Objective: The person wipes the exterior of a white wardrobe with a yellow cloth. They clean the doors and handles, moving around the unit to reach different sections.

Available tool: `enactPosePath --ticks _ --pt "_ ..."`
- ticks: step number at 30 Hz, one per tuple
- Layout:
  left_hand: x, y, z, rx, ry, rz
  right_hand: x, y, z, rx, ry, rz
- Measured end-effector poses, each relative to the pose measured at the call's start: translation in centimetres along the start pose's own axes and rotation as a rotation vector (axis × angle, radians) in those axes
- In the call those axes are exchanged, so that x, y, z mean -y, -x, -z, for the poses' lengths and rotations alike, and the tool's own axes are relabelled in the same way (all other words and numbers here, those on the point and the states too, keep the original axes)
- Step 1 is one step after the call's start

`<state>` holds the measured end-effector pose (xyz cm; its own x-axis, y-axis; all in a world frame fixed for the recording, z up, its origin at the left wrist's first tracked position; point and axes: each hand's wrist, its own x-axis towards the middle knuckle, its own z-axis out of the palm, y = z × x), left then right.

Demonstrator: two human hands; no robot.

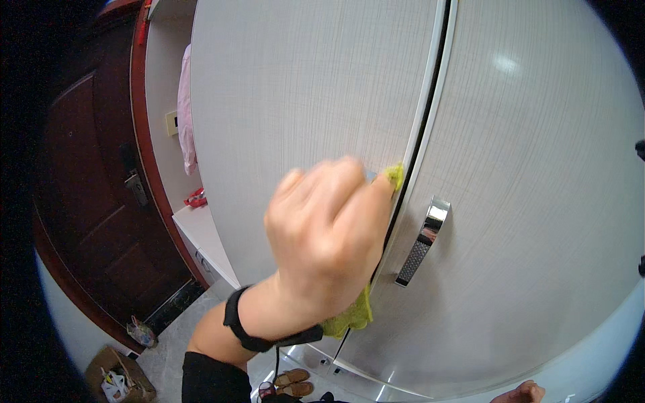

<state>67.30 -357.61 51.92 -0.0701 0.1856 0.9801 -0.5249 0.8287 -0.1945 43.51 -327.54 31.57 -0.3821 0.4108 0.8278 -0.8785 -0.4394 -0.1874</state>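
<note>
My left hand [327, 226], blurred, is curled around a yellow-green cloth [352, 320] at the inner edge of the left cabinet door [312, 75]. One corner of the cloth pokes out by the index finger, and the rest hangs below the palm. Beside the fingers a small shiny patch shows, perhaps part of a handle mostly hidden by the hand. On the right cabinet door [529, 201] is a chrome handle [423, 242] with a textured lower part. Only a bit of my right hand [521, 393] enters at the bottom edge, so its grip is unclear.
A dark wooden door [90, 176] with a lever handle stands at the left. Pink fabric [186, 111] hangs in the open niche above a white ledge [201, 221]. On the floor are a cardboard box [121, 378], a plastic bag [141, 332] and brown shoes [294, 383].
</note>
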Motion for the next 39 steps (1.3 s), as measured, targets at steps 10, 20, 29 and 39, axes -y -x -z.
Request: enactPosePath --ticks 10,20,29,39 --pt "3.5 -11.6 -2.9 -0.204 0.131 0.108 -0.9 0.5 -1.3 -0.053 0.066 0.044" --pt "2.5 -8.6 -0.3 0.005 0.163 0.189 0.4 -0.7 -0.1 -0.084 0.162 0.02" --pt "3.7 -21.7 2.2 0.289 0.25 0.527 0.4 -0.9 -1.6 -0.064 0.126 0.042" --pt "4.8 -7.3 1.9 0.11 0.139 -0.052 1.2 0.2 -0.8 0.016 0.208 0.099"
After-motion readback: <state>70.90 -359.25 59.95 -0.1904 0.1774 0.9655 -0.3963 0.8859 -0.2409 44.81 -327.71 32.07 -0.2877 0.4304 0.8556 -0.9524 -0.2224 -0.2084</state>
